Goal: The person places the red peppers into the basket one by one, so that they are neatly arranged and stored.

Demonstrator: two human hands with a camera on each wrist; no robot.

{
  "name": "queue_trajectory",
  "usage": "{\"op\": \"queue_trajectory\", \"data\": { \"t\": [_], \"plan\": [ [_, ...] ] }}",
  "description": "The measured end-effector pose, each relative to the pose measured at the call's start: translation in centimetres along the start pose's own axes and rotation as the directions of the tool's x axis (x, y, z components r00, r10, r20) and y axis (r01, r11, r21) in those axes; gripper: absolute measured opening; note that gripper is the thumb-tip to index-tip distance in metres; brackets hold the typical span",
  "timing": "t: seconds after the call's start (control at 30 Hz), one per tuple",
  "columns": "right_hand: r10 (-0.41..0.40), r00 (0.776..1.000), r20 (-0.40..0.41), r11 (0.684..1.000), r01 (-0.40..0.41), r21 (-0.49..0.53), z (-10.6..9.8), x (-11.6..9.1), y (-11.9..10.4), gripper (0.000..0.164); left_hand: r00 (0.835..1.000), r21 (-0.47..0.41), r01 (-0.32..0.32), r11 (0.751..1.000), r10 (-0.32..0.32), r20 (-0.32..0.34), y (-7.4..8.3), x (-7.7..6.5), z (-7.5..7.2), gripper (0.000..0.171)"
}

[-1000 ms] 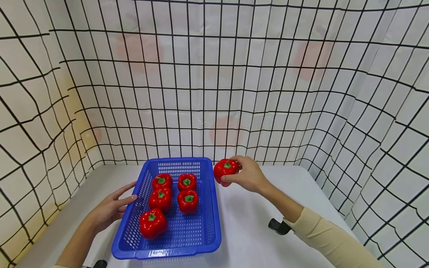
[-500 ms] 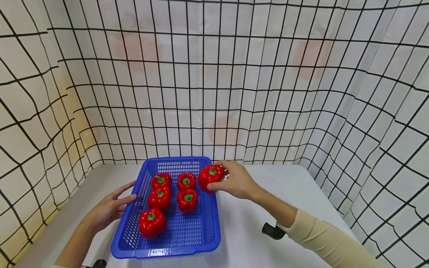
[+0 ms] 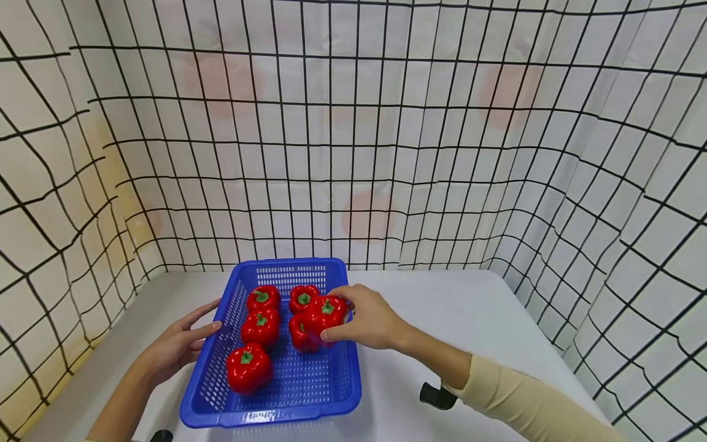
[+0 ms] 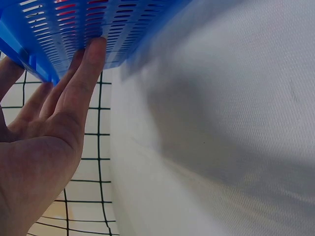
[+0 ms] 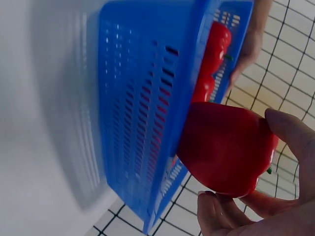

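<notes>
A red bell pepper (image 3: 327, 312) is gripped between the thumb and fingers of my right hand (image 3: 371, 318), held over the right side of a blue plastic basket (image 3: 270, 418). In the right wrist view this pepper (image 5: 226, 147) hangs at the basket's rim. Several more red peppers sit in the basket: a column on the left with the nearest pepper (image 3: 248, 368) at its front, and two on the right, one partly covered by the held pepper. My left hand (image 3: 175, 345) rests with extended fingers against the basket's left side; in the left wrist view its fingertips touch the slotted wall (image 4: 115, 29).
The basket stands on a white table (image 3: 420, 294). Black wire mesh (image 3: 353, 147) with white sheeting behind it encloses the table at the back and both sides. A black wrist device (image 3: 438, 396) sits under the right sleeve.
My right hand has carried the held pepper leftward from beside the basket, across its right rim, to over the peppers inside. My left hand has stayed at the basket's left side.
</notes>
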State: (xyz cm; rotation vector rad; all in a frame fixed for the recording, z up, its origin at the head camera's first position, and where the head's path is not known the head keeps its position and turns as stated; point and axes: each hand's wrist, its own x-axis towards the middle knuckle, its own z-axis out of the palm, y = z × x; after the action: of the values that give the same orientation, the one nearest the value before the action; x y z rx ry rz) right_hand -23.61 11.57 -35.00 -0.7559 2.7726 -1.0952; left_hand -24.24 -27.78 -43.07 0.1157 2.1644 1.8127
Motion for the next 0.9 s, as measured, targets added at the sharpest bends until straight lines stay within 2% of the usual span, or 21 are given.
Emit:
{"op": "queue_trajectory", "data": {
  "t": [0.3,0.63,0.9],
  "plan": [
    [0.010,0.996,0.087,1.000,-0.011,0.007,2.3,-0.3,0.0,0.072,1.000,-0.001,0.003,1.000,-0.003,-0.007,0.1,0.0,0.1,0.081],
    [0.015,0.994,0.109,1.000,-0.012,-0.027,4.2,-0.5,0.3,0.074,1.000,-0.001,0.002,1.000,-0.002,-0.001,0.1,0.0,0.1,0.081],
    [0.007,0.992,0.123,0.993,0.007,-0.117,5.3,-0.4,0.5,0.075,1.000,-0.007,0.013,1.000,-0.013,-0.018,0.0,0.0,0.2,0.081]
  ]
}}
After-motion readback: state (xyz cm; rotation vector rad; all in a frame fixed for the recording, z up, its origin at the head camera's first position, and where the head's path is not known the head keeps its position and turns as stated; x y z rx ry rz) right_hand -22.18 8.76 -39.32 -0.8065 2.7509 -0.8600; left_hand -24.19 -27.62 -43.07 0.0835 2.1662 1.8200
